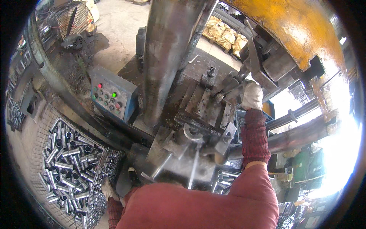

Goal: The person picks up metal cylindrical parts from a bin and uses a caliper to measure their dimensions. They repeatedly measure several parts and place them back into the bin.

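My right hand (252, 95), in a white work glove, reaches forward to the press's upper tooling, beside a round metal shaft (232, 84). Its fingers look curled round something at the tooling, but what they hold is hidden. Below the shaft is the steel die block (209, 107) on the press bed. My left hand (108, 189), also gloved, hangs low by the near side of a wire basket (103, 168); its fingers are not clear. Short shiny metal tubes (63, 165) fill the basket in a loose heap.
A thick steel column (162, 57) rises ahead, with a control box (114, 93) with lit red and green buttons left of it. Nearer me are a curved metal fixture (187, 135) and a handle bar (162, 166). A yellow machine frame (293, 26) overhangs the right. A fan (76, 23) stands far left.
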`<state>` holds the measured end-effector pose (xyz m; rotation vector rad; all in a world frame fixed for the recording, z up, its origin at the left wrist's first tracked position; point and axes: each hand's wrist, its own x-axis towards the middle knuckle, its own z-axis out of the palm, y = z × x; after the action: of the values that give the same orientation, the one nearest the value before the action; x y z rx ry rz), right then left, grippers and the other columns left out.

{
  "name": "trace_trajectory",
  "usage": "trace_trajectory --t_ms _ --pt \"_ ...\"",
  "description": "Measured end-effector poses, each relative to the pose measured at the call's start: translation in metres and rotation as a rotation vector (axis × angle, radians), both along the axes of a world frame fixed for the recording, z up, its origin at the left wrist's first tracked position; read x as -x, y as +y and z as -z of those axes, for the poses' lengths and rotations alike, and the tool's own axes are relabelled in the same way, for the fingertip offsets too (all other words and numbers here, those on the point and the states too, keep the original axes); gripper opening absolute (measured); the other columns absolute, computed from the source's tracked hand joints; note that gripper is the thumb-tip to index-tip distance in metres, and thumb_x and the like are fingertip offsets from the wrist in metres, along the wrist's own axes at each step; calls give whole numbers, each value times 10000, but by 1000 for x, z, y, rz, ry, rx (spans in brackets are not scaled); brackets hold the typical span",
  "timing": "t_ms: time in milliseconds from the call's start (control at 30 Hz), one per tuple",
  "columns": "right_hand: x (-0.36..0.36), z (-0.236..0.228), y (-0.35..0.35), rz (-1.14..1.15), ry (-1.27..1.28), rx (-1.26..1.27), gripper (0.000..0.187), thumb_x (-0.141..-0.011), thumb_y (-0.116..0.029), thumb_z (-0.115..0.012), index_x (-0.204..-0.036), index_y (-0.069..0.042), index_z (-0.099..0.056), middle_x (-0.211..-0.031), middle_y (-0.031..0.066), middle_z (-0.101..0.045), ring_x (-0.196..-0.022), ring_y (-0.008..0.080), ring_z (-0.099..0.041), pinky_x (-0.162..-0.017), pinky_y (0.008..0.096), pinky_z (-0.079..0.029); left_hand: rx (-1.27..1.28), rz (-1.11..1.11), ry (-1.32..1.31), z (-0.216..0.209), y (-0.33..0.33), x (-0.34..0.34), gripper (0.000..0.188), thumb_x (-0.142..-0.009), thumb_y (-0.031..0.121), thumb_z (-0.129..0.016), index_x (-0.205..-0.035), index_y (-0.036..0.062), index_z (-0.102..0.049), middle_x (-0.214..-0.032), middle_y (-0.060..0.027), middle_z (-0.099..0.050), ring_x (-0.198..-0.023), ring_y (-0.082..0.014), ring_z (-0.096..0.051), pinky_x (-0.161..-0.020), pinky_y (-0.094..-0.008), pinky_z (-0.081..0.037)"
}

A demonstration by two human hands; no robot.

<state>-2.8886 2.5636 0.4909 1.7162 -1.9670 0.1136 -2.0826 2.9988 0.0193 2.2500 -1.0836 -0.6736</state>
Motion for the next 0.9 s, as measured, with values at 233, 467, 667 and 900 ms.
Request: trace_trajectory --t_ms 233,467,667,900 --pt "14 4 -2 -173 -564 -15 337 -1031 -154 -650 -1333 -74 -777 -1195 220 -794 -1112 453 -748 -981 499 -595 -390 43 -276 -14 -28 -1 493 -1027 470 -713 -1418 169 -719 -1093 -186 -785 -959 -392 -764 -810 -563 -632" --pt "-6 9 5 -332 -995 58 392 -1057 -258 -712 -1387 -47 -714 -1336 216 -754 -1260 429 -704 -1020 494 -559 -284 88 -297 -20 -24 13 443 -1044 495 -668 -1322 157 -732 -1008 -158 -742 -888 -365 -735 -756 -557 -617" --pt "25 16 -6 -78 -559 -6 446 -1155 -302 -593 -1533 -68 -634 -1516 204 -688 -1476 400 -573 -1229 485 -455 -237 112 -320 -14 -27 12 429 -1058 517 -629 -1240 147 -744 -936 -134 -705 -828 -343 -711 -710 -553 -604" --pt "42 26 -27 48 -469 -266 413 -1042 -251 -654 -1415 -85 -716 -1437 221 -740 -1337 420 -697 -1143 492 -548 -194 130 -336 -11 -25 17 449 -1075 542 -583 -1145 134 -757 -851 -106 -662 -758 -317 -683 -656 -547 -589"
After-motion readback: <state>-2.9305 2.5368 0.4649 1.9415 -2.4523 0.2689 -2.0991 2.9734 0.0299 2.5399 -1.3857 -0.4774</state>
